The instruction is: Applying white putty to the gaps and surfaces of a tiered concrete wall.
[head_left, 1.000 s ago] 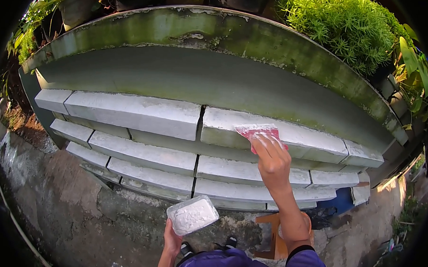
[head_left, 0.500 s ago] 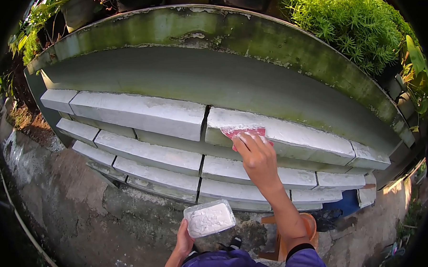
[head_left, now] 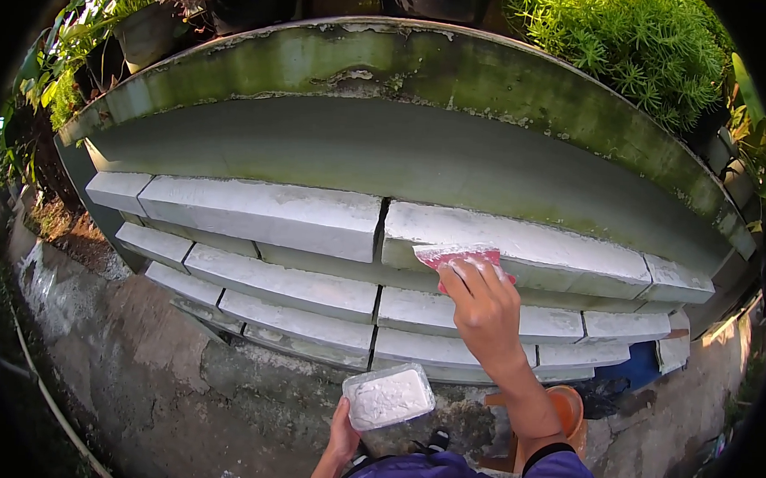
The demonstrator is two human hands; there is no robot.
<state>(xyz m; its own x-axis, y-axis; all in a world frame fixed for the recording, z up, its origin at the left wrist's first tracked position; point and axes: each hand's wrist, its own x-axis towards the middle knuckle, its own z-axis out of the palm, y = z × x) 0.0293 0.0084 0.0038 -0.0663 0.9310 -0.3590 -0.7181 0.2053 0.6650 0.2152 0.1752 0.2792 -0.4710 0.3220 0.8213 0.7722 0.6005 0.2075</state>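
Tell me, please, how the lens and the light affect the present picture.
Head view: the mossy ledge looks bowed, as under a fisheye lens, and the corners go black; head view: the feathery green plant is brightly lit, the grey wall beneath the ledge shaded; head view: the right hand and red scraper look fairly sharp.

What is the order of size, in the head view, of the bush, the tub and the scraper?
1. Bush
2. Tub
3. Scraper, by its visible part; the right hand covers some.
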